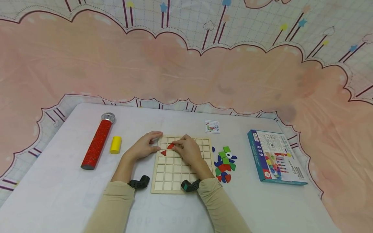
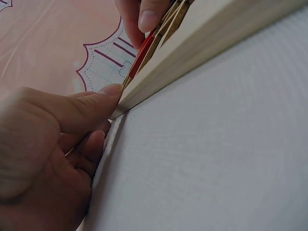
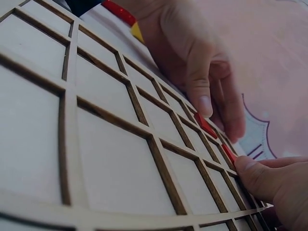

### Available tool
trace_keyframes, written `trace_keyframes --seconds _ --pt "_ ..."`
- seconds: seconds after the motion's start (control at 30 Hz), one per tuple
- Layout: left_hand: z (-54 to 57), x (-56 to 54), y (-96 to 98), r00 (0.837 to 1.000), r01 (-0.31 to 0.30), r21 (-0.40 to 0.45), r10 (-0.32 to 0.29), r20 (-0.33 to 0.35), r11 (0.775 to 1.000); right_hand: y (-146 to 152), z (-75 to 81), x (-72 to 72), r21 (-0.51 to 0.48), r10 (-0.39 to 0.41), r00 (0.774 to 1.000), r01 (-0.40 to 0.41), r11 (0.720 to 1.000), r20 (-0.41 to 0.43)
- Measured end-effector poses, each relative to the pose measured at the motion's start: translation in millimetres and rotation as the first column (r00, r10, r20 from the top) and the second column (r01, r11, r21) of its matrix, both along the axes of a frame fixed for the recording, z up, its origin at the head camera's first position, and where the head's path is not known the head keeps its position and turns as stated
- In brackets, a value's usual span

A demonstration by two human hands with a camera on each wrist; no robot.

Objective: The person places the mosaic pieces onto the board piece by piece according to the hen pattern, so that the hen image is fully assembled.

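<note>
A wooden grid board (image 1: pixel 153 174) lies on the table in front of me. My left hand (image 1: pixel 144 146) rests at its upper left edge, thumb straight against the frame in the left wrist view and the other fingers loosely bent beside it. A red triangle piece (image 1: pixel 163 153) sits in a cell near that thumb. With thumb and index finger, my right hand (image 1: pixel 190 152) pinches a red rounded piece (image 1: pixel 170 146) at a cell in the second row. The right wrist view shows this red piece (image 3: pixel 229 153) at the thumb tip.
Right of the board lies a loose pile of green, red and blue pieces (image 1: pixel 224 161). Behind stands a small pattern card (image 1: pixel 212 127). A boxed set (image 1: pixel 278 158) lies far right; a red microphone (image 1: pixel 97 142) and yellow cylinder (image 1: pixel 115 144) are left.
</note>
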State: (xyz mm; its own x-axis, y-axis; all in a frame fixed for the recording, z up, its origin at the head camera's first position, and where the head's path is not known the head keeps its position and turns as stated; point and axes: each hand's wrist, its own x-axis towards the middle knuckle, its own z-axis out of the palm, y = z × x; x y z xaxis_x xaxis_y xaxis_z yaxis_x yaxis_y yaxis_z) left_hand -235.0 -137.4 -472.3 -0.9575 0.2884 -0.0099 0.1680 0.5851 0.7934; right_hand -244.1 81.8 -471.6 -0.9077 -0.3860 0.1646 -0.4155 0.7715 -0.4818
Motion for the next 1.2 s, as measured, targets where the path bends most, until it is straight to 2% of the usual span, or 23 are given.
trace_keyframes --seconds 0.67,0.9,1.07,1.2 --pt "-1.0 -1.4 1.1 1.000 -0.011 -0.004 0.011 0.002 1.000 1.1 0.1 -0.5 -0.037 0.015 1.000 -0.015 0.999 0.000" --pt "-0.7 -0.6 0.6 1.000 -0.009 0.000 0.009 0.001 1.000 2.2 0.0 -1.0 -0.039 0.029 0.999 -0.028 0.999 0.023" --pt "-0.1 -0.4 1.5 1.000 -0.012 0.002 0.012 0.013 1.000 12.5 6.2 -4.6 -0.099 0.069 0.996 -0.063 0.993 0.060" --pt "0.1 -1.2 1.8 1.000 -0.017 -0.007 0.017 0.018 1.000 32.9 15.0 -13.3 -0.149 0.098 0.993 -0.088 0.985 0.061"
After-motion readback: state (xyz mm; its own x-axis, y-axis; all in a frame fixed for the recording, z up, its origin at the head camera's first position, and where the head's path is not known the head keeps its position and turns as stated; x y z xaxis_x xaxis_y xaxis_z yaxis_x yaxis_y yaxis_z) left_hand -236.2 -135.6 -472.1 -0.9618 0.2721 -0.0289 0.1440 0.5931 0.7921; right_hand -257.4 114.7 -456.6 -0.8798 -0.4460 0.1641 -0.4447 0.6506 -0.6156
